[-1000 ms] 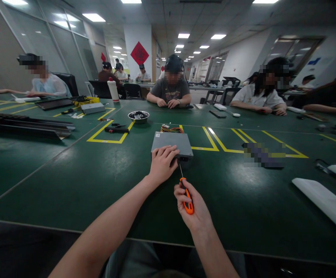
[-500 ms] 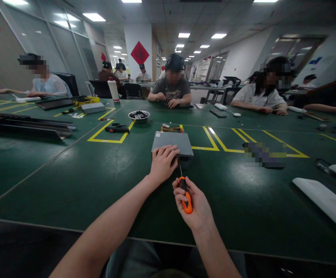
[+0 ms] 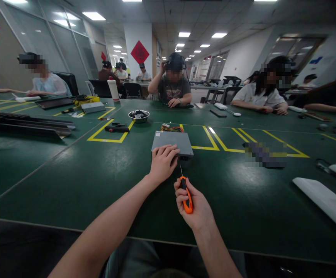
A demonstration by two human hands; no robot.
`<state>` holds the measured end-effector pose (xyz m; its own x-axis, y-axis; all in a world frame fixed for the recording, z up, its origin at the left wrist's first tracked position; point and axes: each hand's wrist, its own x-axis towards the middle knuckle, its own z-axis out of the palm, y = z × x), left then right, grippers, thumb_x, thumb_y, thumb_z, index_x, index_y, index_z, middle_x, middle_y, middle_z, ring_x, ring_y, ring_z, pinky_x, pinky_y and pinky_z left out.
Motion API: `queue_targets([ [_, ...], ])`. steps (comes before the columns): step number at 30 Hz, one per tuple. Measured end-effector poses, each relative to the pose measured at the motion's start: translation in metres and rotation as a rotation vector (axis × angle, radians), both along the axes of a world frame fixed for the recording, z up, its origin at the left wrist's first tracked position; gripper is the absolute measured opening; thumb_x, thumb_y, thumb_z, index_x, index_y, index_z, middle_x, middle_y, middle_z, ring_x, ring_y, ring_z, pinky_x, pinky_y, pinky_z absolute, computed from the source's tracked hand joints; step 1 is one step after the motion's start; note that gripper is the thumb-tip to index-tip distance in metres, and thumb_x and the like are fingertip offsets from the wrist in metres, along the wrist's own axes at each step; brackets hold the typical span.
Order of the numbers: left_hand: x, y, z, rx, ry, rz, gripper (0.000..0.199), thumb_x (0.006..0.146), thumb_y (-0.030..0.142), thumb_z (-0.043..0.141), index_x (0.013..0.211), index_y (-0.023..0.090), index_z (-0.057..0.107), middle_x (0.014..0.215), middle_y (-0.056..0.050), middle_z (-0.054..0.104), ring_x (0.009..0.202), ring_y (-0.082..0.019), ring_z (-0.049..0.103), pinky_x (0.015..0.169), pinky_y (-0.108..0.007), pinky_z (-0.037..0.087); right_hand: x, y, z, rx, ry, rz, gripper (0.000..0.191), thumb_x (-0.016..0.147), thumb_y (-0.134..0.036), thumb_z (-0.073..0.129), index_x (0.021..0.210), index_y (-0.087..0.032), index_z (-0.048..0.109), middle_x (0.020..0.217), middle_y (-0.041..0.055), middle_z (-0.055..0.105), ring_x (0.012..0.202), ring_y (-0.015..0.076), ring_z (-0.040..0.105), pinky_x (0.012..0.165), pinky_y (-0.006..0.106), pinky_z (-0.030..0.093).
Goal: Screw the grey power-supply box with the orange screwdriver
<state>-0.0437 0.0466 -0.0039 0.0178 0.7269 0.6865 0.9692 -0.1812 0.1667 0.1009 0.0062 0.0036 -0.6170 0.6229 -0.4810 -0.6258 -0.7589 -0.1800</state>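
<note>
A grey metal computer power supply [image 3: 172,141] lies on the green table, its bundle of coloured cables [image 3: 172,128] at the far side. My left hand [image 3: 162,162] grips its near left part, fingers over the top and thumb hidden at the near side. An orange and black screwdriver [image 3: 188,200] is held in my right hand [image 3: 195,204], fingers wrapped round the handle. Its thin shaft points away from me to the near face of the power supply. Whether the tip sits in a screw is hidden from view.
Beyond the power supply stands a metal bowl [image 3: 139,116] of small dark parts. Black tools [image 3: 117,129] lie in a yellow-taped square on the left. Long metal rails [image 3: 26,125] are farther left, a white case [image 3: 326,202] to the right. A co-worker [image 3: 172,87] sits opposite.
My right hand and the screwdriver handle have turned slightly; my left hand and the power supply stay put. The co-worker opposite has raised one hand to their headgear.
</note>
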Motion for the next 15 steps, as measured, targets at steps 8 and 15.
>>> queue_targets([
  [8, -0.0001, -0.0005, 0.0005, -0.003, 0.005, 0.004, 0.024, 0.086, 0.023, 0.046, 0.108, 0.026, 0.054, 0.122, 0.0, 0.055, 0.114, -0.019, 0.044, 0.091, -0.038, 0.029, -0.0058, -0.002, 0.0042, 0.012, -0.084, -0.056, 0.01, 0.087, -0.013, 0.042, 0.088, -0.008, 0.051, 0.073, 0.0018, 0.049, 0.05, 0.0014, 0.046, 0.035, 0.006, 0.038],
  [15, -0.0005, 0.0003, -0.0003, -0.005, 0.003, 0.012, 0.023, 0.085, 0.024, 0.046, 0.107, 0.026, 0.054, 0.122, 0.0, 0.055, 0.114, -0.019, 0.045, 0.091, -0.039, 0.029, -0.0046, -0.0014, 0.0018, 0.003, -0.017, 0.014, 0.021, 0.09, -0.022, 0.039, 0.095, -0.007, 0.052, 0.07, 0.0003, 0.049, 0.045, 0.0001, 0.043, 0.039, 0.008, 0.041],
])
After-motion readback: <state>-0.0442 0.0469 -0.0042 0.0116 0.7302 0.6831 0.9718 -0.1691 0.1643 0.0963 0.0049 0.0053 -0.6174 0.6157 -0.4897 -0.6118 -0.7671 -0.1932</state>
